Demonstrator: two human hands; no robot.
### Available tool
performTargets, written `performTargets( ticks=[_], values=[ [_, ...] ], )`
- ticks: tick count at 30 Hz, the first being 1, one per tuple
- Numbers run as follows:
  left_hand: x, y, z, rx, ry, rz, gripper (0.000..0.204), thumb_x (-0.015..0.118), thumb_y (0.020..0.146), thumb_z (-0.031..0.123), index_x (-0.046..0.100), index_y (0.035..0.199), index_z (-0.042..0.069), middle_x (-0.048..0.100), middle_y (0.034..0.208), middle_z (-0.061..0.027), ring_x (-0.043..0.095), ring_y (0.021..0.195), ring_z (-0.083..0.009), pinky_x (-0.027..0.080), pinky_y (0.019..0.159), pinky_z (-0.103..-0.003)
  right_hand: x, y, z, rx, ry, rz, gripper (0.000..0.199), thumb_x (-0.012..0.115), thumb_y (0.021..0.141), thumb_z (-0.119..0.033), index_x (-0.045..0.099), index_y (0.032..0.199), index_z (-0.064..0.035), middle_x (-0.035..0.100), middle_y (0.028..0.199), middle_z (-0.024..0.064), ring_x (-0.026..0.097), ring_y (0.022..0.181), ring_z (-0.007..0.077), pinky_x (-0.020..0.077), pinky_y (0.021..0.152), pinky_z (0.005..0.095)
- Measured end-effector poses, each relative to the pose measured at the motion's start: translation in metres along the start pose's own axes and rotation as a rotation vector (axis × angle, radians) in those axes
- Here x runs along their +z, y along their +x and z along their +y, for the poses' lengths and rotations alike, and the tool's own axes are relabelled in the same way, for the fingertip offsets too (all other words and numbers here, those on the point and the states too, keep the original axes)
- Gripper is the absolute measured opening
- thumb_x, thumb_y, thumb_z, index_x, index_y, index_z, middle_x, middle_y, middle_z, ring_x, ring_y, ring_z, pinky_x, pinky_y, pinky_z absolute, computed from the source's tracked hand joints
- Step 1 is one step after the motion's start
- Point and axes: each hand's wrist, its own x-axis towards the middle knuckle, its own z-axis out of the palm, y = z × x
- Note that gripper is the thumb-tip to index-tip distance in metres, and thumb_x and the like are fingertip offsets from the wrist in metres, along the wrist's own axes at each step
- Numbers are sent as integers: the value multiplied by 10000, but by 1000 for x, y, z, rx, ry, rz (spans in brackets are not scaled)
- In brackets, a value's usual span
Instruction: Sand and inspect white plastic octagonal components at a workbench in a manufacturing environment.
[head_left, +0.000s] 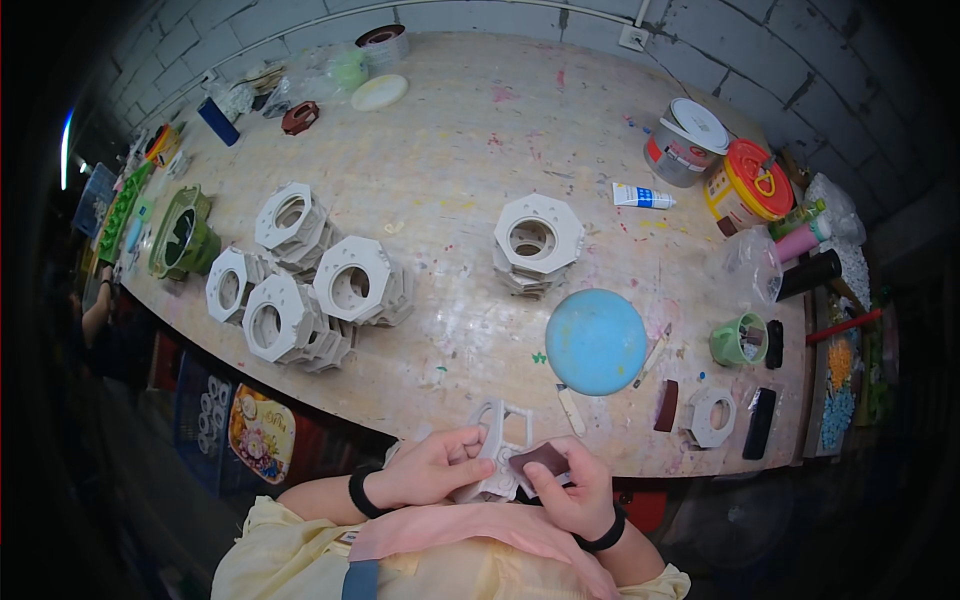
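**Both hands on a white frame piece at the table's near edge**

Closest to the camera, the left hand [432, 468] curls around the left side of a white frame piece [497, 450], fingers closed on its edge. The right hand [570, 487] pinches a dark brown sanding pad [540, 459] against the same piece, thumb on top. The piece sits in both hands just off the near edge of the worktable [470, 170], above the person's lap.

Just beyond, on the table, lie a thin pale stick [571, 409], a brown strip [666, 405] and a single white octagonal ring [712, 416]. A blue round bowl [596, 341], turned upside down, rests a little further in, with a green cup [738, 340] to its right.

Mid-table, one stack of white octagonal rings [538, 243] stands alone; to the left, a cluster of similar stacks [300, 280] crowds together, touching one another. A green ring-shaped mould [183, 235] stands beside them.

Farther off are a white tube [643, 196], a grey tin [685, 142] and a yellow tub with a red lid [750, 183]. At the far edge, near the block wall, sit a pale round lid [379, 92] and a roll of tape [383, 41].
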Motion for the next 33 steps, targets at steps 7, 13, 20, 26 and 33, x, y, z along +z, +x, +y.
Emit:
performTargets(
  ticks=[7, 13, 20, 26, 33],
  values=[
    [2, 0, -1, 13, -6, -9, 263, 496, 912, 139, 469, 1135, 1, 597, 996, -44, 561, 760, -47, 452, 588, -176, 3, 3, -3, -123, -44, -35, 147, 607, 804, -65, 553, 920, 6, 639, 727, 104, 629, 619, 152, 482, 545, 256],
    [2, -1, 4, 13, 1, 2, 274, 489, 912, 123, 456, 1151, -5, 595, 1007, -52, 560, 813, -56, 461, 661, -190, 3, 2, -3, -70, -68, -10, 139, 606, 801, -60, 552, 910, 8, 633, 722, 112, 631, 620, 166, 481, 548, 259],
    [3, -3, 9, -26, -37, -12, 282, 490, 909, 118, 460, 1157, -13, 596, 1010, -55, 555, 863, -63, 457, 737, -209, -1, 3, 5, -81, -34, 221, 141, 614, 802, -67, 560, 908, 9, 630, 722, 107, 610, 610, 155, 473, 559, 264],
    [0, 1, 5, -33, 5, -13, 288, 493, 908, 117, 458, 1161, -16, 597, 1005, -54, 560, 857, -70, 464, 739, -212, -1, -5, 1, -63, -8, -73, 173, 626, 789, -82, 562, 923, 6, 629, 716, 116, 624, 602, 184, 473, 547, 270],
    [6, 0, 7, -10, -6, 1, 258, 499, 908, 127, 480, 1123, -14, 599, 988, -52, 558, 850, -68, 463, 738, -214, -1, 11, 3, -115, -174, 240, 190, 626, 783, -60, 547, 939, 16, 614, 720, 156, 625, 594, 244, 475, 525, 292]
  ],
)
